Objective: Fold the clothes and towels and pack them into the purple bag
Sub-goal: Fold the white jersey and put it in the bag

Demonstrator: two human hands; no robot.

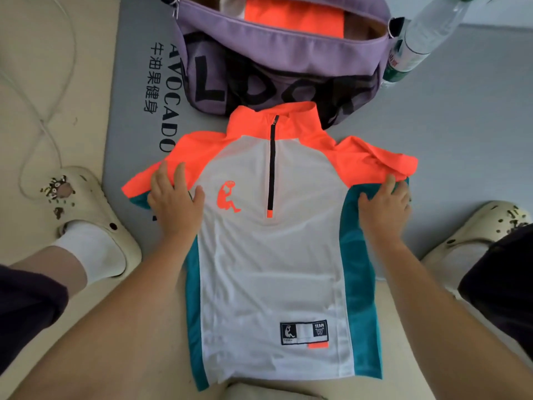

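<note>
A white sports shirt (274, 264) with orange shoulders, teal side panels and a black half zip lies front up on the grey mat, collar toward the bag. My left hand (174, 200) rests flat on its left side below the orange sleeve, fingers straight. Over on the other side, my right hand (386, 203) lies on the teal panel, fingertips at the edge of the orange sleeve. The purple bag (277, 62) stands open just beyond the collar, with an orange folded garment (294, 15) inside.
A grey exercise mat (461, 111) with black lettering covers the floor. A clear water bottle (424, 36) sits in the bag's right side pocket. My feet in cream clogs (95, 223) flank the shirt. A white cable (49, 119) loops at left.
</note>
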